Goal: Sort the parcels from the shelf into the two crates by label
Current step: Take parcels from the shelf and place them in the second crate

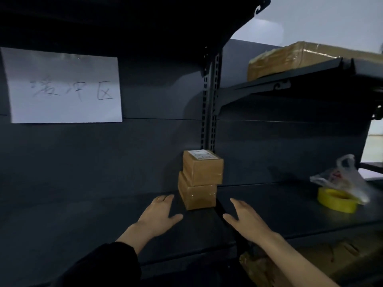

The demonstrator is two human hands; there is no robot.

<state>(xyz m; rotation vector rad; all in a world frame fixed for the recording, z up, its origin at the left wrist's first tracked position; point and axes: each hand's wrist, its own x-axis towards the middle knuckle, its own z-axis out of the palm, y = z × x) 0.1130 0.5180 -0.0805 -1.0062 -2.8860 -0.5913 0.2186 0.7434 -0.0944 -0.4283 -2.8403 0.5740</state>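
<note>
- Reaching toward the stacked parcels, I have my left hand [159, 212] and right hand [246, 218] out over the shelf [83, 224], both with fingers straight and spread, holding nothing
- The top parcel [203, 168] sits slightly askew on the bottom parcel [196, 196], label facing up; the stack stands toward the back of the shelf, between my hands, touched by neither
- I judge this the pick-up step: next I must bring both hands in on the top parcel's sides, lift it off and read its label
- No crates are in view, so I would have to turn to find them
- A yellow tape roll [336, 200] and plastic bag [342, 179] lie well apart, to the right
</note>
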